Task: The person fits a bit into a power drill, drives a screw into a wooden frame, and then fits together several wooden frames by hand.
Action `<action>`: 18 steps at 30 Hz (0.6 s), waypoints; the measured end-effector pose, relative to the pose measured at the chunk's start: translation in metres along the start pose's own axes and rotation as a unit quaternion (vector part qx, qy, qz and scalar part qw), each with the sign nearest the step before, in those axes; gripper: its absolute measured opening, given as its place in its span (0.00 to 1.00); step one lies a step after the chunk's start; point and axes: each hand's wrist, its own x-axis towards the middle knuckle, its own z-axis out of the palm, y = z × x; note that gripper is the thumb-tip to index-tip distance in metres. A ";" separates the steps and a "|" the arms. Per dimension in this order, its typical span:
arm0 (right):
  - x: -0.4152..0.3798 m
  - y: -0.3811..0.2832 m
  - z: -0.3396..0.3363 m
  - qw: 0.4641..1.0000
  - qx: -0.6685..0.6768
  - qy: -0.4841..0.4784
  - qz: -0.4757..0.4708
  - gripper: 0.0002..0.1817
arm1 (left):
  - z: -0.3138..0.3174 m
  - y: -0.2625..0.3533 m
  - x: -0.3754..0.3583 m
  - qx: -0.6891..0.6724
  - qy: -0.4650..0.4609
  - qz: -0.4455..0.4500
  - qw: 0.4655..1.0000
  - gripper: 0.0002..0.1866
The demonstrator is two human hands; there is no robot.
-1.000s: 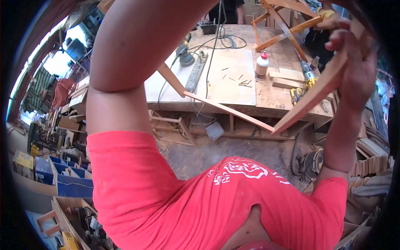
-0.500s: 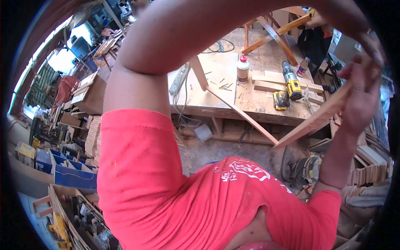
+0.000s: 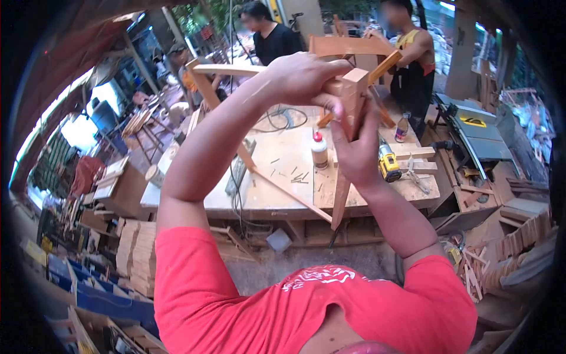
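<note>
Holding a pale wooden frame (image 3: 341, 197) in the air in front of the near side of the workbench (image 3: 396, 192), tilting its far corner down toward that side and raising the near corner toward the head. Closing the left hand (image 3: 295, 76) narrowly over the rail beside the raised corner, with the thumb underneath, and wrapping the right hand (image 3: 361, 153) round the leg just below the same corner, thumb on one side and fingers on the other; not telling how tightly, with part of the fingertips hidden behind the wood. Pinching from two sides so close to the joint, seemingly to steer the whole frame from one corner and stop it from swinging, while leaving the lower rail and the other leg unsupported by either hand. Facing, on the workbench, a red-capped glue bottle (image 3: 319, 152), scattered small fasteners (image 3: 299, 177) to its left and a yellow drill (image 3: 389, 164) to its right, all lying below the raised wood, likely set there for easy reach. Seeing an orange-brown wooden frame (image 3: 351, 46) at the far side of the workbench, next to a co-worker (image 3: 415, 44) in a yellow top, and, also beyond the workbench, another person (image 3: 276, 42) in a dark top.
</note>
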 end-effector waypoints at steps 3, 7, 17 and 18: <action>-0.004 0.004 0.020 0.999 0.000 -0.002 0.033 0.37 | -0.001 -0.017 -0.013 -0.034 0.012 0.032 0.999 0.48; -0.006 0.004 0.034 0.999 -0.051 0.006 0.007 0.38 | 0.001 -0.026 -0.018 -0.122 0.041 0.068 0.989 0.55; -0.009 -0.001 0.015 0.995 -0.066 -0.067 0.023 0.46 | -0.002 -0.005 -0.008 -0.291 0.033 0.114 0.949 0.30; -0.012 0.001 0.008 0.992 -0.032 -0.116 0.047 0.48 | -0.001 -0.005 -0.008 -0.283 0.041 0.115 0.951 0.27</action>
